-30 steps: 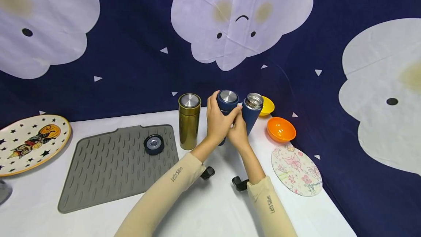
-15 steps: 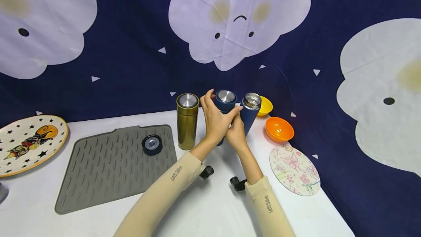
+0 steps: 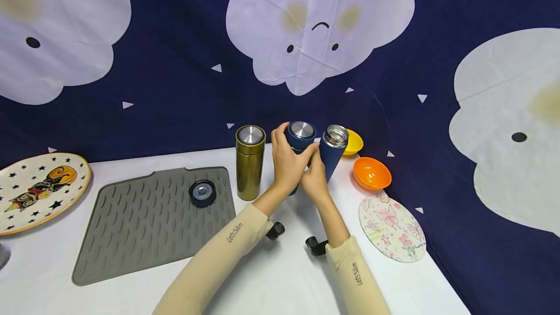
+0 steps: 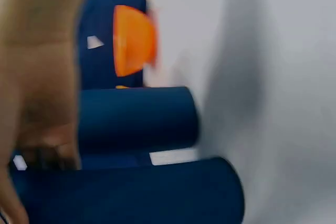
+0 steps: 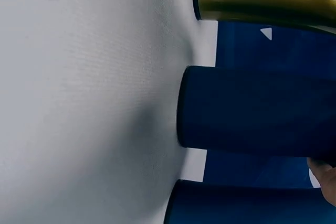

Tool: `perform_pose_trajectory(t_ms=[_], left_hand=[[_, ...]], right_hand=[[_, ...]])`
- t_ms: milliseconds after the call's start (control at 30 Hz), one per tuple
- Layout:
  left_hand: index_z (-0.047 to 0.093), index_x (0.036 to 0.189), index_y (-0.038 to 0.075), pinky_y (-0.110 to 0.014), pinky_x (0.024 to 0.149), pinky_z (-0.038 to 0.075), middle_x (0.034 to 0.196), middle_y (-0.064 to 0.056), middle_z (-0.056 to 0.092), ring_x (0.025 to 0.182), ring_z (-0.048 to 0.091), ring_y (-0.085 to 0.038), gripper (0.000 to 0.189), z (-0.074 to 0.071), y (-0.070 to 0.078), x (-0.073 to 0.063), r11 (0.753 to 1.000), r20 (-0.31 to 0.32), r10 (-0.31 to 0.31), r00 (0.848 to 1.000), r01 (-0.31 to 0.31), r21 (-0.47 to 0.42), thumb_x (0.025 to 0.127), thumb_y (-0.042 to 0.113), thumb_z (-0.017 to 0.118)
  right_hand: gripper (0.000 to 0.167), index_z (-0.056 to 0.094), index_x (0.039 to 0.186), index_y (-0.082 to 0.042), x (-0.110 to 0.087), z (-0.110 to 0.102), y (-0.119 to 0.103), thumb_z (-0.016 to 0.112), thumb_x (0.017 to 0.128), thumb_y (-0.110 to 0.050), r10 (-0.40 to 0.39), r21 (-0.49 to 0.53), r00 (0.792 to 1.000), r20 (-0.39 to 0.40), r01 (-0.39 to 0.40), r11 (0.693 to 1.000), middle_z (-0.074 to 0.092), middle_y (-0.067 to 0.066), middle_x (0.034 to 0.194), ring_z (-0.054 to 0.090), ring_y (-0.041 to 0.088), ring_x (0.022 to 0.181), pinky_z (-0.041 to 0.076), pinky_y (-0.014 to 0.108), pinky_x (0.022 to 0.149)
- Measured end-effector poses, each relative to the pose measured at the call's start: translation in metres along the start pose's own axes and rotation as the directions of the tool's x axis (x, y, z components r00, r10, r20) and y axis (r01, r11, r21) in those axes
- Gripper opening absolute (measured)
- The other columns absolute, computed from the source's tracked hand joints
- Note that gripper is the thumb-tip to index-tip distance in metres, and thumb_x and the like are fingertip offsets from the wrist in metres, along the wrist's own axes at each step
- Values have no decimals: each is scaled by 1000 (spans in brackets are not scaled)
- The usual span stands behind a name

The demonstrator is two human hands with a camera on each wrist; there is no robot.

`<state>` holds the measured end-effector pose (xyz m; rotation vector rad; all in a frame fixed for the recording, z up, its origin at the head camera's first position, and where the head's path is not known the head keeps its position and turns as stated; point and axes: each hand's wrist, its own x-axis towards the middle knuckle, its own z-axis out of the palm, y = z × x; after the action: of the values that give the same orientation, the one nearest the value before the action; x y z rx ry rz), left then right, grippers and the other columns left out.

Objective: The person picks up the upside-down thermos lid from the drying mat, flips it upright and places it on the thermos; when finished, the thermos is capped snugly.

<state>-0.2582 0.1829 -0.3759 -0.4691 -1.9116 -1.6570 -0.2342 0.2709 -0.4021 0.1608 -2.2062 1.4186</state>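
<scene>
Capped blue flask (image 5: 257, 111) is upright, just right of the gold flask (image 3: 250, 174), which is the landmark here; base looks to be on the white tablecloth (image 3: 288, 271), contact not clear. Left hand (image 3: 289, 162) wraps the flask's upper part, fingers up the side nearest the gold flask, thumb across the front just under the steel-topped lid (image 3: 302, 130). Right hand (image 3: 314, 176) grips the body below the lid, on the side away from the gold flask; most of its fingertips hidden. Open blue flask (image 3: 330, 159) stands farther right of the gold flask, just beyond the right hand, mouth uncovered. Handling, judged by looks: rigid, probably metal, moderate weight, more if filled (can't see inside). Coating looks matte, so decent grip; steel disc on top looks slick, poor hold. Best hold is one hand round the mid-body, the other on the lid's blue side wall. Tall and narrow, so likely tippy if pushed high up. Not fragile, though a knock could dent it or topple the open neighbour.
</scene>
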Motion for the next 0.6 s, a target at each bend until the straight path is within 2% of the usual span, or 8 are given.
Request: perform_pose_trajectory(t_ms=[100, 167, 267, 333, 433, 500, 533, 600], left_hand=[[38, 141, 3, -45, 105, 44, 139, -17, 54, 127, 55, -29, 72, -4, -2, 1, 996, 41, -17, 999, 20, -81, 84, 23, 76], [30, 149, 3, -46, 112, 37, 150, -16, 45, 137, 46, -28, 72, -9, -6, 0, 988, 116, -14, 993, 31, -150, 87, 17, 64], [19, 155, 3, -52, 118, 24, 161, -15, 27, 147, 31, -28, 83, -12, -9, 0, 982, 189, 18, 982, 18, -186, 82, 19, 55], [21, 156, 5, -52, 117, 26, 159, -15, 27, 144, 32, -28, 87, -10, -8, 1, 990, 175, 8, 984, 17, -141, 82, 26, 62], [33, 148, 4, -46, 110, 36, 145, -15, 41, 132, 45, -27, 89, -6, -4, 4, 998, 88, -6, 996, 11, -60, 78, 35, 79], [39, 141, 4, -42, 104, 43, 135, -15, 51, 124, 53, -26, 87, -6, -3, 5, 998, 58, -23, 998, 26, -54, 74, 34, 86], [40, 140, 4, -41, 103, 45, 132, -15, 54, 122, 55, -27, 83, -7, -4, 5, 997, 62, -21, 998, 25, -71, 76, 31, 85], [36, 143, 5, -44, 107, 42, 138, -17, 54, 127, 54, -29, 73, -13, -6, 6, 987, 121, -23, 992, 41, -154, 85, 26, 74]], right_hand=[[60, 42, 138, 6, -1, 0, -8, 57, 80, 14, 4, 20, 1000, 12, -4, 1000, 56, 29, 131, 56, 42, 122, 44, 53, 106], [65, 39, 142, 6, -2, -3, -19, 61, 82, 12, 8, 36, 1000, 23, -9, 999, 54, 30, 136, 53, 43, 126, 42, 54, 108], [70, 35, 145, 8, -3, -6, -29, 64, 82, 9, -8, 59, 999, 36, 6, 998, 52, 32, 136, 52, 44, 126, 41, 56, 108], [65, 41, 141, 7, -3, -5, -22, 63, 80, 10, -10, 51, 1000, 26, 9, 999, 58, 30, 129, 57, 42, 120, 45, 53, 104], [60, 44, 135, 6, -2, -1, -6, 61, 77, 12, 0, 37, 1000, 7, 0, 999, 59, 28, 125, 58, 39, 118, 46, 51, 103], [57, 46, 132, 4, -1, 0, -1, 61, 77, 11, 22, 30, 1000, 5, -22, 999, 58, 26, 125, 58, 38, 120, 45, 50, 105], [60, 44, 135, 3, -1, 1, -1, 61, 79, 11, 32, 36, 999, 11, -33, 999, 56, 26, 129, 55, 39, 124, 43, 52, 107], [65, 41, 141, -1, 0, 0, -1, 64, 81, 9, 30, 47, 999, 21, -31, 998, 53, 24, 136, 52, 38, 129, 41, 52, 109]])
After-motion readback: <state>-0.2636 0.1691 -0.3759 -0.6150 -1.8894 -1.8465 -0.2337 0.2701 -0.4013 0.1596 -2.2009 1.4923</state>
